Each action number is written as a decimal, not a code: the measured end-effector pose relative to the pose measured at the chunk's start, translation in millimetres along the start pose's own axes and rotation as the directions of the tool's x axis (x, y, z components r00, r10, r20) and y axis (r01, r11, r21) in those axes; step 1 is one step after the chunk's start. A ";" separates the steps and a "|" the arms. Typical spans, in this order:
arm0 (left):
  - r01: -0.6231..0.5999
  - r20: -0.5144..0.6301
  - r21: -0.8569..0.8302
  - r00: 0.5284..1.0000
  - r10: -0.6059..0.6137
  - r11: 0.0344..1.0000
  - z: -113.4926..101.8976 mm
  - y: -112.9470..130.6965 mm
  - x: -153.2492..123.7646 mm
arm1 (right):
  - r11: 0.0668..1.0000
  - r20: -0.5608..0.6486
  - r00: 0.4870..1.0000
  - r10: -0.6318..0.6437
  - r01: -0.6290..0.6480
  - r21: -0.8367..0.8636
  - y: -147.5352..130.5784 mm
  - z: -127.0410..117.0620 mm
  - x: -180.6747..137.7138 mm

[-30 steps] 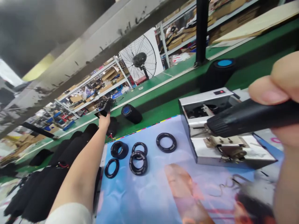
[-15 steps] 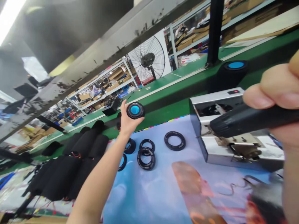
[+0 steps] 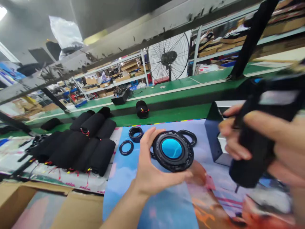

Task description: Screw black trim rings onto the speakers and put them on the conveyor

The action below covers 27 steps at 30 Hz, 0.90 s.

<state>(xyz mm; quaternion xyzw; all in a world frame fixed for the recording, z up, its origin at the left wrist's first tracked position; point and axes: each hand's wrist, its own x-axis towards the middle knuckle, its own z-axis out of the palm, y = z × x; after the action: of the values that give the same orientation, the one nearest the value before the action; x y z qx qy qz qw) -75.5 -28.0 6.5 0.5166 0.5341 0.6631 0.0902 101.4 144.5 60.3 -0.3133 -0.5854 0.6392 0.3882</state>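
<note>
My left hand (image 3: 152, 171) grips a round black speaker part (image 3: 160, 144) by its rim, thumb below and fingers at the upper left. A shiny blue disc (image 3: 172, 148) fills its centre and faces me. How deep the part is behind its face, I cannot tell. My right hand (image 3: 286, 149), smeared by motion, is wrapped round a black electric screwdriver (image 3: 250, 159) whose thin tip points down. Black rings (image 3: 126, 148) lie on the printed sheet beyond my left hand. One ring (image 3: 189, 136) is partly covered by the held part.
A metal screw feeder (image 3: 218, 140) stands behind my right hand, largely covered. Several black fabric-covered cylinders (image 3: 71, 148) with coloured wires lie at left. A single cylinder (image 3: 142, 109) stands on the green bench (image 3: 164, 116). An open cardboard box (image 3: 78, 210) sits at lower left.
My left hand has come nearer and down to the right with the round part. My right hand has tilted the screwdriver from lying sideways over the feeder to pointing downward.
</note>
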 end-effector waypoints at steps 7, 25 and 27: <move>0.329 -0.052 -0.143 0.939 -0.339 0.933 19.8 -16.2 -42.6 | 0.946 0.138 0.938 0.318 -0.323 0.017 47.8 18.1 -38.9; 0.448 0.203 -0.294 0.892 -0.403 0.844 22.7 17.4 -37.1 | 0.878 0.239 0.891 0.387 -0.435 0.201 82.3 27.4 -76.0; 0.409 0.195 -0.306 0.911 -0.364 0.860 23.9 17.3 -36.5 | 0.881 0.257 0.893 0.370 -0.425 0.208 81.1 26.3 -78.1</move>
<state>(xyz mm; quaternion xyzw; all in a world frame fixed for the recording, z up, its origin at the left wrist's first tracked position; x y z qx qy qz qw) -32.9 -45.0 -3.6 0.4174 0.4970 0.6784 0.3442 107.7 62.8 -21.2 -0.3044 -0.4574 0.8056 0.2217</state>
